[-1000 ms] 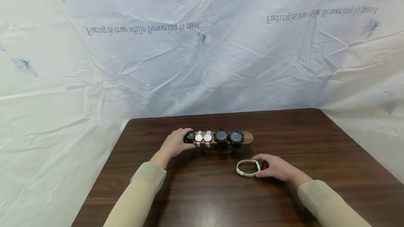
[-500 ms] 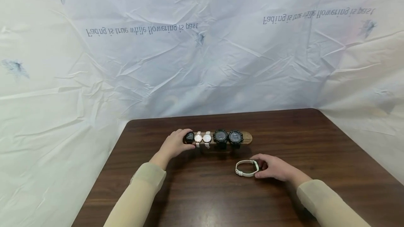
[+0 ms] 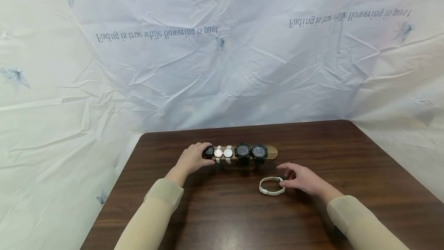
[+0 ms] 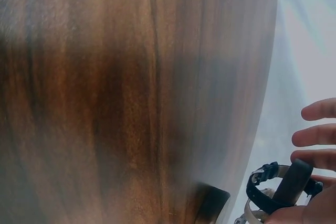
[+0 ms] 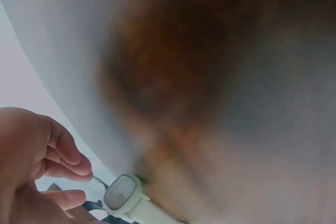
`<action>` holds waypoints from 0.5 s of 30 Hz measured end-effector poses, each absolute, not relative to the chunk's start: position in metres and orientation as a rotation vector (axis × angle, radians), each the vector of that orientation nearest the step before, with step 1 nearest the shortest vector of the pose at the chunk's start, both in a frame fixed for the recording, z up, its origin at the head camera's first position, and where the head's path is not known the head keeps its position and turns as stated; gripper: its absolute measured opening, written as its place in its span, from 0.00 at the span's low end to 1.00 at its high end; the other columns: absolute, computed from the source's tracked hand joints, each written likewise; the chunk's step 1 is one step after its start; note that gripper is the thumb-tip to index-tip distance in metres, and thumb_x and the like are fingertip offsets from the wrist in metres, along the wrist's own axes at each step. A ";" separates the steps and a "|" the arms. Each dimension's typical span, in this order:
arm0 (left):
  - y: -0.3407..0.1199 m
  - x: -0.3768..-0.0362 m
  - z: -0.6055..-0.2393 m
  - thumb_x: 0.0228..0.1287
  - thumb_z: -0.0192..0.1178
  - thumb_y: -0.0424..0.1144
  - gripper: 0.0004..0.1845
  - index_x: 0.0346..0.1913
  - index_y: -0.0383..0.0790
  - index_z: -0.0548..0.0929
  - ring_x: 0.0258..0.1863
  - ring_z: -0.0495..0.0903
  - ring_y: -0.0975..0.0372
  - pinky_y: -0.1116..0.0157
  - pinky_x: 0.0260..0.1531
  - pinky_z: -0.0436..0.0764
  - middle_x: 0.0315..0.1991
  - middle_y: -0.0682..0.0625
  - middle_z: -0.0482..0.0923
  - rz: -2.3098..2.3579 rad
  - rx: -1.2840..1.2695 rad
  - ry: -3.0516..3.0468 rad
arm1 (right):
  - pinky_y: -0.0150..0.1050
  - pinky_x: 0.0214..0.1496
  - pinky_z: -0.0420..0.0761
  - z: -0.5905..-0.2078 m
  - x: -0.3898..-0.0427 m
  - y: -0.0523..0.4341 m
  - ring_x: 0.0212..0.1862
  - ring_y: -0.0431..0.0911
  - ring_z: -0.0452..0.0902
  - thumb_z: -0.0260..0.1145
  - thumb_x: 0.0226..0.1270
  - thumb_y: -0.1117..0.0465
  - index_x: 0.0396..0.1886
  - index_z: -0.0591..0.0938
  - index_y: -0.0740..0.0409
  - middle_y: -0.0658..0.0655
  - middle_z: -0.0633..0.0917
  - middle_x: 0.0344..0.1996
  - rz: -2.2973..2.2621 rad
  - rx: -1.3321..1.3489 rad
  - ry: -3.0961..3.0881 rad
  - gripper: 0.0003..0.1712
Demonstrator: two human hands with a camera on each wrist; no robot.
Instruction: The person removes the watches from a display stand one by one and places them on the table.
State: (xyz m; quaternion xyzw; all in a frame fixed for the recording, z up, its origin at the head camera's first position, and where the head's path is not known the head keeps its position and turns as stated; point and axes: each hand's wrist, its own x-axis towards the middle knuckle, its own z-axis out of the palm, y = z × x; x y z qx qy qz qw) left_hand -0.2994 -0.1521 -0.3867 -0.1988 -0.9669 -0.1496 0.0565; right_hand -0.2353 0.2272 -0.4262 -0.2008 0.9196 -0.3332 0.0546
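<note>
Count: 6 watches. 5 sit on the wooden stand (image 3: 272, 152): 3 black, 2 white. My left hand (image 3: 192, 160) grips the end black watch (image 3: 208, 152). 1 white watch (image 3: 271, 185) lies on the desk (image 3: 222, 211); my right hand (image 3: 301, 180), fingers loose, touches it. Right wrist view alone shows its rectangular face (image 5: 121, 192).
</note>
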 end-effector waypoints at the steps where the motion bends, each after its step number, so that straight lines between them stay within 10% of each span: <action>1: -0.153 -0.300 -0.387 0.44 0.61 0.59 0.35 0.58 0.54 0.67 0.47 0.69 0.54 0.54 0.43 0.68 0.49 0.50 0.70 -0.449 -0.604 -2.933 | 0.36 0.26 0.70 -0.424 -0.236 0.226 0.30 0.42 0.70 0.64 0.50 0.44 0.55 0.70 0.52 0.51 0.74 0.33 -1.012 -0.596 2.807 0.33; 15: -0.156 -0.310 -0.388 0.44 0.61 0.60 0.35 0.57 0.53 0.68 0.47 0.70 0.54 0.53 0.43 0.68 0.49 0.51 0.70 -0.420 -0.642 -2.915 | 0.39 0.34 0.69 -0.401 -0.253 0.215 0.35 0.44 0.68 0.64 0.48 0.42 0.54 0.70 0.46 0.53 0.73 0.37 -1.033 -0.504 2.865 0.33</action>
